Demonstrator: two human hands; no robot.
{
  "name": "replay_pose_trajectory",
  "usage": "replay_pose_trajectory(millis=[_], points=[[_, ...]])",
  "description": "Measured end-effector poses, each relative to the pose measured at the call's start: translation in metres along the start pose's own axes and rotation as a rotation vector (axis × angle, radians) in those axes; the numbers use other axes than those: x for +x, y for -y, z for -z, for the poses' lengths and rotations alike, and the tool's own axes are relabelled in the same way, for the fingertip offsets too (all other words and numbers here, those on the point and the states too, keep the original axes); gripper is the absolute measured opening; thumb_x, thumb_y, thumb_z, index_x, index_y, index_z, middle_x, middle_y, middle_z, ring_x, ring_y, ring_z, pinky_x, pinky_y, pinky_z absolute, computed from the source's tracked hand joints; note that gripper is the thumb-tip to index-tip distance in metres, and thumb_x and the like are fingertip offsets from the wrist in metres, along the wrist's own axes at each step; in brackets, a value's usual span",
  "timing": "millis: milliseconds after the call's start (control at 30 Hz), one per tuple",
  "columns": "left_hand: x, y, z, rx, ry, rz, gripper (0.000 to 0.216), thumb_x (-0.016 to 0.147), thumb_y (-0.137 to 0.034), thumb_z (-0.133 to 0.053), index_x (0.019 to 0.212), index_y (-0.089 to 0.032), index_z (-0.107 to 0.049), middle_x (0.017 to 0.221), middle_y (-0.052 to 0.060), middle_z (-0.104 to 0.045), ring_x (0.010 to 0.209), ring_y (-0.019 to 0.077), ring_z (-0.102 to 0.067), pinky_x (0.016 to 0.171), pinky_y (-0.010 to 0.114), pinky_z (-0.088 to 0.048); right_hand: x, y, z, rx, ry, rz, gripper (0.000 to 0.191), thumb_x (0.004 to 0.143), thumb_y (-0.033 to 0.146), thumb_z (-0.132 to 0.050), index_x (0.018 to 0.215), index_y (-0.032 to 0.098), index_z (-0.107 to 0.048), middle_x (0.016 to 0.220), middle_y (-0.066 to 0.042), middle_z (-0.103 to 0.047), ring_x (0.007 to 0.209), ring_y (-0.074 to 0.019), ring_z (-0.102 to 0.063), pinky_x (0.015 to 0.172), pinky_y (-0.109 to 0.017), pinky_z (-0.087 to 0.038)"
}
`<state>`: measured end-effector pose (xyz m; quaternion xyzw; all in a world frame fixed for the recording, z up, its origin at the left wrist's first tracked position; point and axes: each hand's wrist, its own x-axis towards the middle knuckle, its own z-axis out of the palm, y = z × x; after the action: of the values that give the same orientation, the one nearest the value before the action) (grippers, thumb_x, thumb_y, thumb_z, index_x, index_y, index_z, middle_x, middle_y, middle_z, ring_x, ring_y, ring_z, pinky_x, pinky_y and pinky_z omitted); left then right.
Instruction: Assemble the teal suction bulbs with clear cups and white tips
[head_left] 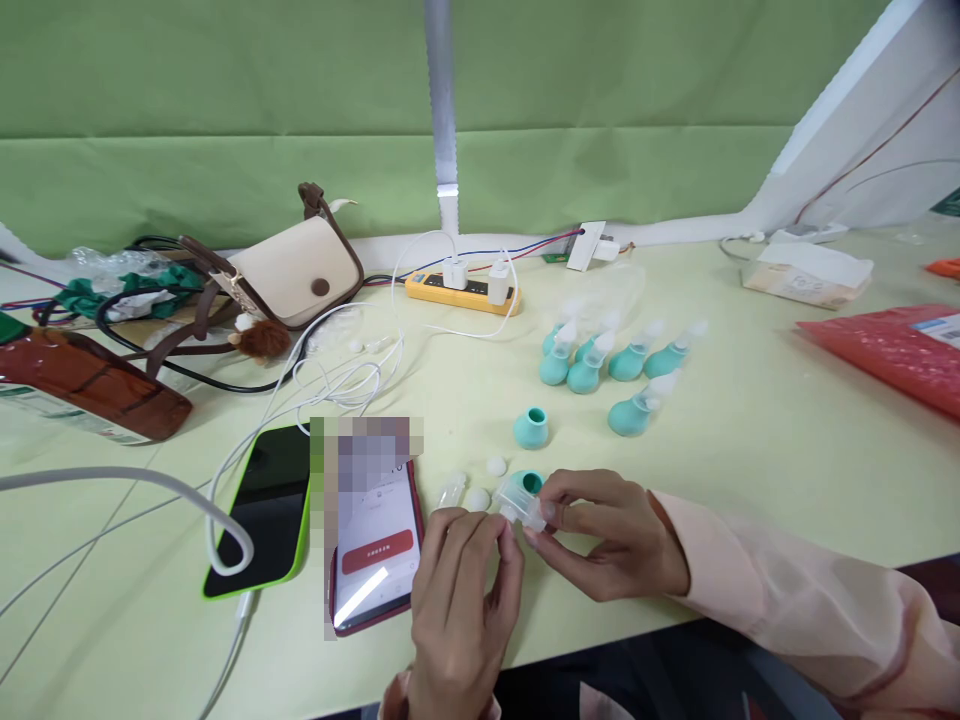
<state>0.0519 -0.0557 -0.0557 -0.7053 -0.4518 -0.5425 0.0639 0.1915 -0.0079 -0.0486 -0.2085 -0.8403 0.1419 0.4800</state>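
Note:
Between my two hands is a clear plastic nozzle (517,498), its wider end in the fingertips of my right hand (611,535). My left hand (466,590) pinches at its narrow end; the fingers partly cover what is there. Right behind the nozzle stands an open teal rubber bulb (531,482), and farther back another open teal bulb (532,428). To the left lie a second clear nozzle (451,491) and two small white round pieces, one by my left fingers (478,499) and one farther back (496,466).
Several teal bulbs with clear nozzles fitted (585,372) are grouped at back right. On the left are a lit phone (375,570), a green-cased phone (266,500), white cables (337,385), a bag (300,275) and a bottle (97,385). Behind sits a yellow power strip (427,287).

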Motion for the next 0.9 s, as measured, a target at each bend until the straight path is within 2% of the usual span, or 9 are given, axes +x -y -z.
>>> replay_pose_trajectory(millis=[267, 633, 900], points=[[0.0008, -0.0006, -0.0003, 0.001, -0.019, -0.009, 0.021, 0.064, 0.012, -0.06, 0.076, -0.004, -0.055, 0.063, 0.007, -0.057, 0.064, 0.0135, -0.05, 0.057, 0.03, -0.046, 0.0004, 0.0019, -0.0012, 0.006, -0.011, -0.019, 0.016, 0.069, 0.006, -0.055, 0.067, 0.017, -0.044, 0.06, 0.0, -0.048, 0.046, -0.0064, -0.041, 0.042, -0.018, -0.035], [0.0003, -0.0041, -0.004, 0.022, -0.079, -0.013, 0.021, 0.063, 0.012, -0.059, 0.075, -0.005, -0.054, 0.062, 0.006, -0.057, 0.062, 0.0143, -0.052, 0.054, 0.031, -0.047, -0.0002, 0.0046, -0.0043, 0.012, -0.083, -0.056, 0.019, 0.068, 0.006, -0.057, 0.067, 0.018, -0.042, 0.057, 0.001, -0.049, 0.053, -0.0089, -0.052, 0.046, -0.017, -0.042], [-0.0005, -0.0038, -0.0021, -0.044, -0.095, 0.047, 0.022, 0.064, 0.009, -0.059, 0.075, -0.009, -0.055, 0.064, 0.004, -0.058, 0.063, 0.0142, -0.054, 0.056, 0.03, -0.048, 0.0011, 0.0064, -0.0049, 0.05, -0.1, -0.082, 0.019, 0.069, 0.007, -0.056, 0.075, 0.019, -0.043, 0.055, 0.004, -0.047, 0.051, -0.0092, -0.05, 0.046, -0.019, -0.042]])
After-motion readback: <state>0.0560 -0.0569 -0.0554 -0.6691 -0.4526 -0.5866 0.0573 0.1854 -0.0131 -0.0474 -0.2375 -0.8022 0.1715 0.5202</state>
